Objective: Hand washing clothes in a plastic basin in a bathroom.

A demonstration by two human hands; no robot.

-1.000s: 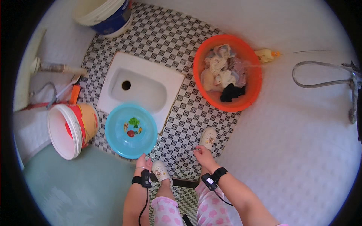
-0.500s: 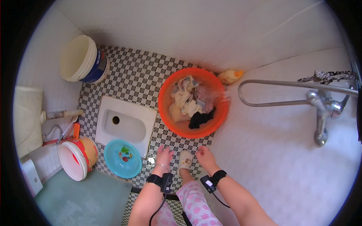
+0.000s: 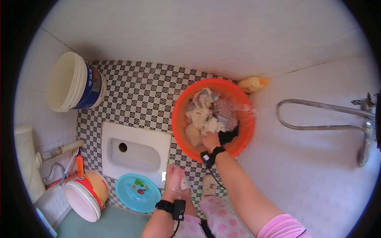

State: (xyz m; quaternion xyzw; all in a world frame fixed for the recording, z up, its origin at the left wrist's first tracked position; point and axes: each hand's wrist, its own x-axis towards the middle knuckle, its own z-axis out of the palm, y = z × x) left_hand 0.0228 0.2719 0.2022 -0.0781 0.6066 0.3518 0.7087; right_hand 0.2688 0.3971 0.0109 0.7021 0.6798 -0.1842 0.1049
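Now the right hand (image 3: 211, 140) reaches among clothes (image 3: 200, 117) in the orange basin (image 3: 178, 129), grip hidden, can't tell; left hand (image 3: 174, 178) hangs loose, fingers parted. Next move likely wants a firm hold.

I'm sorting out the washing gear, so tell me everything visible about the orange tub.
The orange tub is round, open and plastic-looking, standing upright on the black-and-white patterned floor. It holds a heap of laundry, cream, pinkish and black, and water splashes at its right side. The right hand reaches inside to the laundry; whether the wrist touches the rim is unclear. A pale yellow bottle sits close behind.
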